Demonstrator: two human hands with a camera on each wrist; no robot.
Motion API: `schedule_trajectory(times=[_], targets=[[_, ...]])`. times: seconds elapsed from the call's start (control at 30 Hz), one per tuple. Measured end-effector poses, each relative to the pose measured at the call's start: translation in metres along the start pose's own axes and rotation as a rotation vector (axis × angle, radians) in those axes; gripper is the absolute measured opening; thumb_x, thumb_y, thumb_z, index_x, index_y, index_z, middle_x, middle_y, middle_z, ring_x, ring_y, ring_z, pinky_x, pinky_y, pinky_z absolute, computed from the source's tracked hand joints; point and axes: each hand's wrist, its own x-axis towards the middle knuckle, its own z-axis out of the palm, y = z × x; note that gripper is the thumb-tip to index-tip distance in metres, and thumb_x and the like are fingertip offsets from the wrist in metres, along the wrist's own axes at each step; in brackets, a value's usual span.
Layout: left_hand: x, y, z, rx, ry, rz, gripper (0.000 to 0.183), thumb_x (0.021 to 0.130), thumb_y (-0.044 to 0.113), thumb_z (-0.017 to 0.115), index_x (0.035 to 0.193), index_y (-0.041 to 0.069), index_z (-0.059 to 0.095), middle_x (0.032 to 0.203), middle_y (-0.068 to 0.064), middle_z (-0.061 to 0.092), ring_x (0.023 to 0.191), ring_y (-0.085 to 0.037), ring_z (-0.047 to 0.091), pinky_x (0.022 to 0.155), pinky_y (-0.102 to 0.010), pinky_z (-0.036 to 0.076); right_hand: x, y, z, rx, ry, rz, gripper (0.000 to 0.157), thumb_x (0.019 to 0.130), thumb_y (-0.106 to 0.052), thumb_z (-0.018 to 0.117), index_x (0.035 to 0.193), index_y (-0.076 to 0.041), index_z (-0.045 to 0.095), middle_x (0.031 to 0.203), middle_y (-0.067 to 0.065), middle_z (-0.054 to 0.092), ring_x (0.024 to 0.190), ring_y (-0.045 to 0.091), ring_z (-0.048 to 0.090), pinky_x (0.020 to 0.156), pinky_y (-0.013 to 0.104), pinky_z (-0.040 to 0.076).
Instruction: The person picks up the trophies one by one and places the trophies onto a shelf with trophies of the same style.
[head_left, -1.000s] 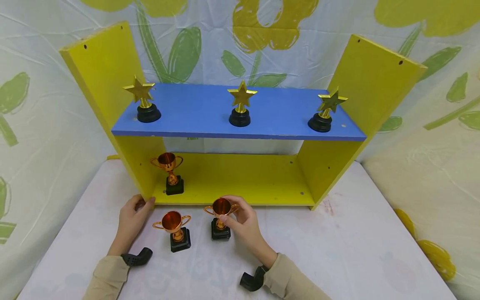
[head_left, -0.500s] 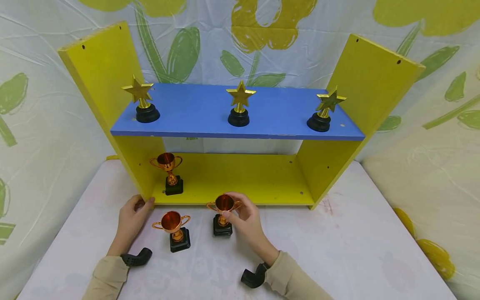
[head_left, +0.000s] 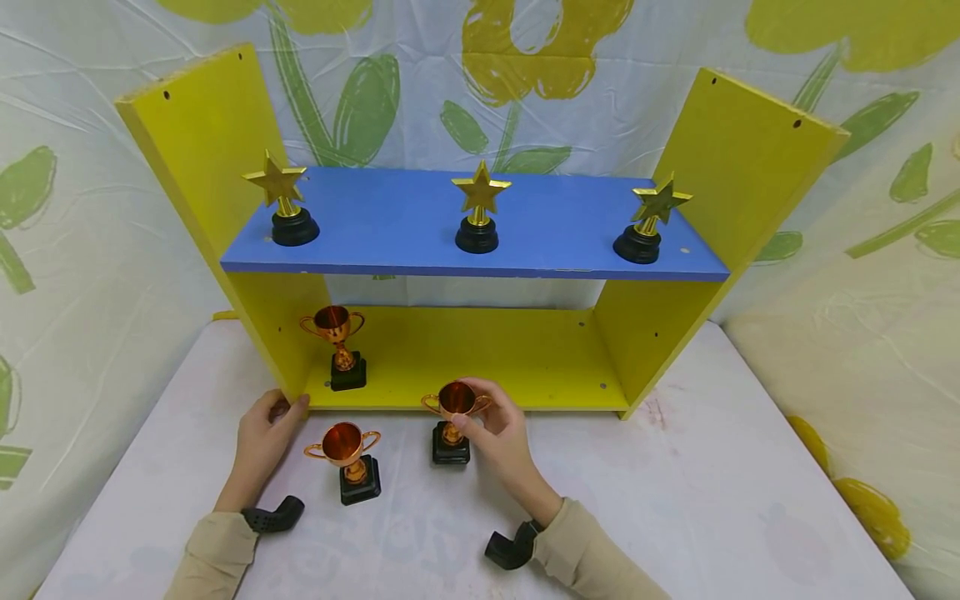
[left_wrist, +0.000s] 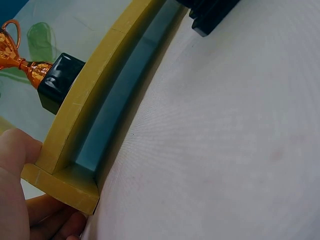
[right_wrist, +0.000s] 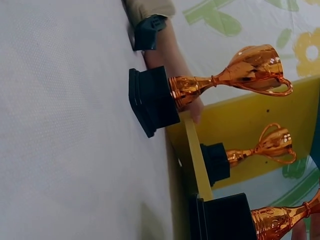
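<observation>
My right hand (head_left: pixel 504 435) grips a copper-coloured trophy cup (head_left: pixel 451 447) with a black square base. It is upright in front of the lower yellow board; in the right wrist view its base appears raised off the tabletop. My left hand (head_left: pixel 261 440) holds the front left corner of the yellow shelf (head_left: pixel 480 354), thumb on one side and fingers bent round the other, as the left wrist view shows. Between the hands, a second trophy cup (head_left: pixel 360 481) stands on the table. A third trophy cup (head_left: pixel 348 372) stands at the left end of the lower board.
On the blue upper board (head_left: pixel 390 217) stand three gold star trophies: left (head_left: pixel 295 227), middle (head_left: pixel 477 236) and right (head_left: pixel 637 244). Yellow side panels (head_left: pixel 757 167) rise at both ends. A pale cloth-covered table (head_left: pixel 675 517) lies in front, with flower-printed cloth behind.
My right hand has carried its trophy cup slightly to the right and up towards the shelf's front edge. The left hand stays on the shelf corner.
</observation>
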Motion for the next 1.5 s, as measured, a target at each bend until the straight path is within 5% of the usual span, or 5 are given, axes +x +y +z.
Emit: schedule_trajectory(times=[0.63, 1.03, 1.5], targets=[[-0.002, 0.007, -0.004, -0.015, -0.043, -0.043, 0.057, 0.099, 0.047, 0.054, 0.129, -0.001, 0.052, 0.121, -0.023, 0.056, 0.111, -0.036, 0.048, 0.098, -0.051, 0.039, 0.003, -0.004, -0.005, -0.005, 0.036, 0.034, 0.042, 0.091, 0.003, 0.065, 0.130, 0.010, 0.051, 0.123, 0.005, 0.060, 0.108, 0.017, 0.060, 0.091, 0.025, 0.049], [-0.002, 0.006, -0.003, -0.002, -0.013, -0.010, 0.048, 0.099, 0.042, 0.055, 0.121, -0.001, 0.055, 0.112, -0.021, 0.057, 0.102, -0.033, 0.048, 0.089, -0.046, 0.039, 0.007, -0.003, -0.010, -0.009, 0.073, 0.043, 0.044, 0.090, 0.004, 0.066, 0.131, 0.008, 0.051, 0.121, 0.006, 0.059, 0.108, 0.017, 0.060, 0.090, 0.026, 0.050], [-0.001, 0.007, -0.003, -0.008, -0.029, -0.029, 0.056, 0.100, 0.045, 0.053, 0.131, -0.002, 0.052, 0.120, -0.022, 0.056, 0.109, -0.035, 0.047, 0.097, -0.051, 0.038, 0.012, -0.006, -0.018, 0.025, 0.123, 0.052, 0.040, 0.092, 0.001, 0.065, 0.131, 0.001, 0.056, 0.119, 0.006, 0.060, 0.098, 0.016, 0.060, 0.082, 0.023, 0.052]])
